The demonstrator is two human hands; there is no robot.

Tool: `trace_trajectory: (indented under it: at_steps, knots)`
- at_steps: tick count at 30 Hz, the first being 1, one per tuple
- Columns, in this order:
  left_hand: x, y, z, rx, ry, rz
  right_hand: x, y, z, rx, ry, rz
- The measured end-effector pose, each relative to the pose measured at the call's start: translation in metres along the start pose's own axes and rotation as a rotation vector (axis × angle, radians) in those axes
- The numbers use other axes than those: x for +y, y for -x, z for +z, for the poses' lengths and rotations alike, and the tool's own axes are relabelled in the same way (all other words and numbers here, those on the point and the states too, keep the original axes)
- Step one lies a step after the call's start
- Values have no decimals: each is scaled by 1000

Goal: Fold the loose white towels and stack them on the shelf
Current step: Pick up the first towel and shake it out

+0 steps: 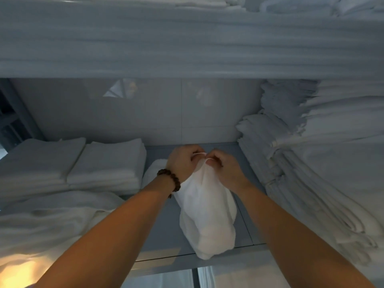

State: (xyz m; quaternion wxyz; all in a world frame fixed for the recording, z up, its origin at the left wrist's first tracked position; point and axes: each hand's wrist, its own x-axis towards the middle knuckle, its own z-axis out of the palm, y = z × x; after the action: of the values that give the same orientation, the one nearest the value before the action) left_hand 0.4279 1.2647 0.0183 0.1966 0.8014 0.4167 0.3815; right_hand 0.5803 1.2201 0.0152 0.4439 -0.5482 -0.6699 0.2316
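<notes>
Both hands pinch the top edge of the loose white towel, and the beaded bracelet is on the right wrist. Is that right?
No: the beaded bracelet is on the left wrist, as the head view shows. The left hand and right hand do both pinch the loose white towel at its top edge.

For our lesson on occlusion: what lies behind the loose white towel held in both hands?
Behind the loose white towel, pinched by the left hand and right hand, grey shelf board shows, plus part of another white cloth. Its rest is covered.
</notes>
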Motion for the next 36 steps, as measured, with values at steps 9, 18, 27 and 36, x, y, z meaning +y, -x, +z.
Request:
trace_trajectory:
  at_steps: [9,18,27,36]
  knots:
    - [-25,27,-8,-133,-158,-82,27,6,-25,236,443,-121]
    - [-80,65,-37,-106,-334,-249,53,-8,-44,247,602,71]
    - [-115,86,-80,39,-227,-422,66,-9,-43,278,522,142]
    - [-43,42,-50,195,-20,-245,5,-20,8,193,74,36]
